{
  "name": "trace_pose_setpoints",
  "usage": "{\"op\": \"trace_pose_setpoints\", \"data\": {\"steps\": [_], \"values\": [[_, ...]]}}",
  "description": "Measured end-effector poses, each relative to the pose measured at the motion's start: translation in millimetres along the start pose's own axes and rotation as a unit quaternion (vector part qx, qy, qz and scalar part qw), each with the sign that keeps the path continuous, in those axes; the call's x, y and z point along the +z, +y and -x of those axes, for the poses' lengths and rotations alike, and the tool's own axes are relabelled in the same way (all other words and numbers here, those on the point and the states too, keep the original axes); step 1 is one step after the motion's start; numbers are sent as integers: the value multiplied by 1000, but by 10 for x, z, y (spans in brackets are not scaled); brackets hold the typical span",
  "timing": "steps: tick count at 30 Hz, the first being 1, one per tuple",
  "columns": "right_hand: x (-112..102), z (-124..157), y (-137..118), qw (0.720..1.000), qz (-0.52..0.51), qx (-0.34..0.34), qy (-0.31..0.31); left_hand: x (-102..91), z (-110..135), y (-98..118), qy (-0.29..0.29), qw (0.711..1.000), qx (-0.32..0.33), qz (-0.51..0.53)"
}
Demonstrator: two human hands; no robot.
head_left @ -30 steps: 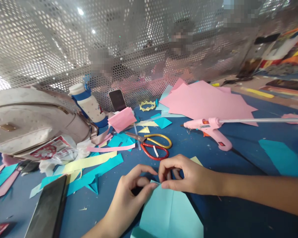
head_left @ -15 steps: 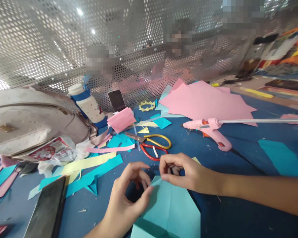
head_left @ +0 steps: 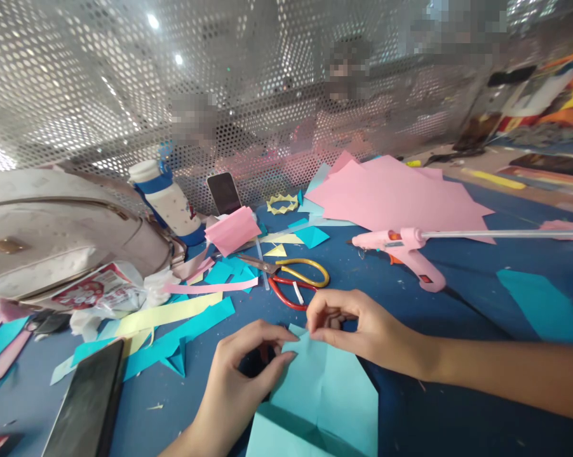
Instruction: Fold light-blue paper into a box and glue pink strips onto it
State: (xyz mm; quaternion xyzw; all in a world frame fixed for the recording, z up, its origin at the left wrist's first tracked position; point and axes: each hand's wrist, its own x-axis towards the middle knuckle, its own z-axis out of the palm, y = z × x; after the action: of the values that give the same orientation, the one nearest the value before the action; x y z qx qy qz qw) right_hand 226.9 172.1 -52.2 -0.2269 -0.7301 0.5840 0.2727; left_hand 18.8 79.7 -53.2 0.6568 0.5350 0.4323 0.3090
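Note:
A folded sheet of light blue paper (head_left: pixel 324 387) lies at the front of the table, with a crease down its middle and a flap near its lower end. My left hand (head_left: pixel 248 371) pinches the paper's upper left edge between thumb and fingers. At the top edge, my right hand (head_left: pixel 348 324) grips the paper with thumb and forefinger, its other fingers curled. The two hands are close together, slightly apart. Just beyond them rest scissors (head_left: pixel 298 273) with one yellow and one red handle.
A pink glue gun (head_left: pixel 410 244) with a long glue stick lies to the right, before pink paper sheets (head_left: pixel 391 190). At left are a black phone (head_left: pixel 84 400), paper strips (head_left: pixel 186 336), a backpack (head_left: pixel 67 222) and a bottle (head_left: pixel 169 203). A perforated metal screen (head_left: pixel 267 76) stands behind.
My left hand's fingers have closed onto the paper's upper left edge. The paper's top has risen a little and shifted left, and more of its lower flap shows.

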Motion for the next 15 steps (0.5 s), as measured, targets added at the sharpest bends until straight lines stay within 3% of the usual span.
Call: {"op": "trace_pose_setpoints", "data": {"steps": [11, 15], "values": [[19, 23, 86, 998, 53, 6, 15, 27, 24, -5, 45, 999, -2, 21], [12, 27, 50, 998, 59, -16, 3, 20, 13, 9, 52, 998, -35, 19]]}}
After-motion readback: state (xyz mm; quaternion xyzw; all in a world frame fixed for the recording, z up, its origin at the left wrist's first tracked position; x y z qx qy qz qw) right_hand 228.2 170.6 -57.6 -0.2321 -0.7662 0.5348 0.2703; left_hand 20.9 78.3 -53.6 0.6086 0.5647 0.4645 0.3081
